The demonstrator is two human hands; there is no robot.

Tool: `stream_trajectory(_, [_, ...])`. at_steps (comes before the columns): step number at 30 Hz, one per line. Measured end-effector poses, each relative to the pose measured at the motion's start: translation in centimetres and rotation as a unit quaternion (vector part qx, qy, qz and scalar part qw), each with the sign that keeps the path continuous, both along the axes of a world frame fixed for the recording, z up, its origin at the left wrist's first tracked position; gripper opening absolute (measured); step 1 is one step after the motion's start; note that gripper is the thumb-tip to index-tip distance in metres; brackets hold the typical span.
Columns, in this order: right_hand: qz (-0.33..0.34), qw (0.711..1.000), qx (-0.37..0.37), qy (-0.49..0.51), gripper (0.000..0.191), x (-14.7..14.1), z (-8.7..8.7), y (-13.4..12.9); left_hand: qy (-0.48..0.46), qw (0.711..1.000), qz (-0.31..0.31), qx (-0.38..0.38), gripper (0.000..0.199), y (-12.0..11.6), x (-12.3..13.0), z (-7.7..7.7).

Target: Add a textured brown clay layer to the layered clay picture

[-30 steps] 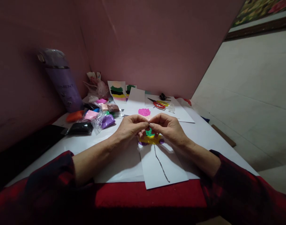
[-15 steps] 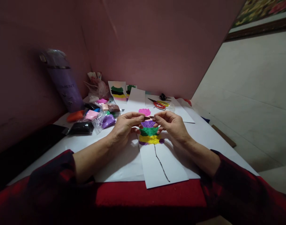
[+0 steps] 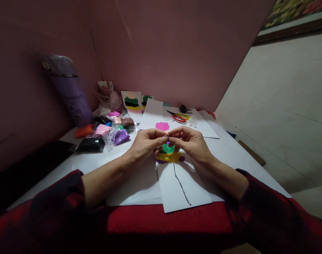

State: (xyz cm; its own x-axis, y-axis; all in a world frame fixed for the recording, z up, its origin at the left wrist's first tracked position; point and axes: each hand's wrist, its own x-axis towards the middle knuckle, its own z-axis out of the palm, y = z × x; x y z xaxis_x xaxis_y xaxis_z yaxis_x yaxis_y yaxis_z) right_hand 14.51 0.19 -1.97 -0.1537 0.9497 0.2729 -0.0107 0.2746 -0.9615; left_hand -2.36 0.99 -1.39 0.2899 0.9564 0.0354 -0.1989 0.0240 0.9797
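My left hand (image 3: 145, 144) and my right hand (image 3: 191, 144) meet fingertip to fingertip, both pinched closed on a small piece of dark brown clay (image 3: 167, 138). Fingers cover most of the clay. Below them lies a white card (image 3: 171, 190) with textured bands of colour, among them green (image 3: 169, 148) and yellow (image 3: 168, 157), and purple bits beneath. A black line (image 3: 180, 183) runs down the card's lower half. Beyond my fingers a pink patch (image 3: 162, 126) shows. My hands hide the middle of the card.
Bagged clay packs, including black (image 3: 91, 144), purple (image 3: 121, 137) and orange (image 3: 84, 131), lie at the left. A purple bottle (image 3: 71, 91) stands behind them. Red-handled scissors (image 3: 179, 118) lie at the back, right of a banded picture card (image 3: 132, 104) leaning near the wall.
My fingertips have come together around the brown clay, which stretched between my two hands before. Both hands now hide more of the card's purple band.
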Motion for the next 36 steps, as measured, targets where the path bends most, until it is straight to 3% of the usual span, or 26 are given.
stream_trajectory(8, [-0.011,1.0,0.011,-0.022,0.023,-0.12,0.09,-0.04,0.041,0.999,-0.006,0.034,0.01,0.17,0.24,0.15])
stream_trajectory(14, [-0.091,0.996,0.006,-0.006,0.016,0.19,0.11,0.19,-0.014,0.994,0.109,0.003,0.011,0.26,0.24,0.25])
stream_trajectory(16, [-0.11,0.994,0.002,0.003,0.016,0.39,0.08,0.35,-0.033,0.992,0.122,-0.005,0.01,0.34,0.09,0.28])
stream_trajectory(18, [-0.108,0.994,0.0,0.009,0.019,0.52,-0.01,0.47,-0.054,0.993,0.104,-0.017,0.005,0.41,-0.05,0.23])
stream_trajectory(23, [-0.075,0.997,0.008,0.016,0.029,0.45,-0.18,0.49,-0.073,0.996,0.041,-0.029,0.02,0.35,-0.12,-0.02])
stream_trajectory(28, [-0.03,0.999,0.008,0.025,0.031,-0.03,0.22,-0.04,-0.064,0.997,0.012,-0.038,0.023,0.05,0.06,-0.11])
stream_trajectory(36, [-0.008,1.0,0.013,0.004,0.036,-0.23,0.11,-0.08,0.013,0.999,0.003,0.031,0.019,0.16,-0.01,-0.13])
